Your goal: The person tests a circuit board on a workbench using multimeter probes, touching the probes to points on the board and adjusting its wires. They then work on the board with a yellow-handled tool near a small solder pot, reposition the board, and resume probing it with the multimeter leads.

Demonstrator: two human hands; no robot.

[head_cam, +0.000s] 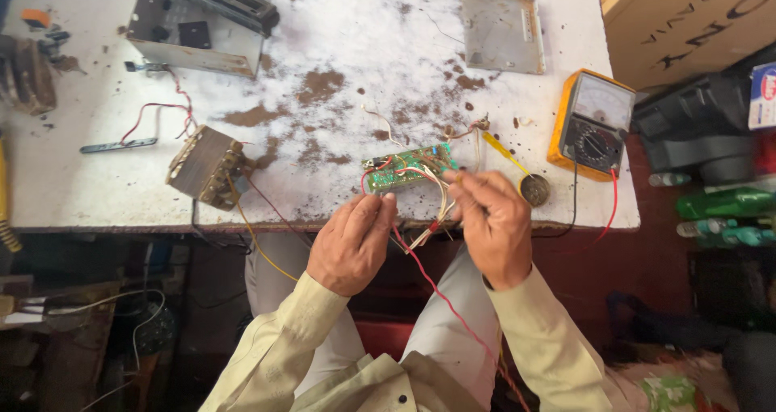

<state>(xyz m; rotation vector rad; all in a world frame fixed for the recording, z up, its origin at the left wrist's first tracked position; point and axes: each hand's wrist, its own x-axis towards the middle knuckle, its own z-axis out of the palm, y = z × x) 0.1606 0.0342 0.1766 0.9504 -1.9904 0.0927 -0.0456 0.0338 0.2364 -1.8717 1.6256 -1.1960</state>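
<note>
A small green circuit board [406, 168] with red, white and yellow wires lies at the near edge of the worn white table [339, 72]. My left hand [352, 242] pinches its near left corner. Closed around a bundle of thin wires [428, 232] at the board's right end is my right hand [495, 226]. A red wire [440, 295] trails from the board down over my lap.
A yellow multimeter [592, 125] with red and black leads sits right of the board. A transformer [207, 166] with wires lies to the left. An open metal chassis [198, 20] and a metal plate [503, 30] lie farther back. A cardboard box [687, 16] stands at right.
</note>
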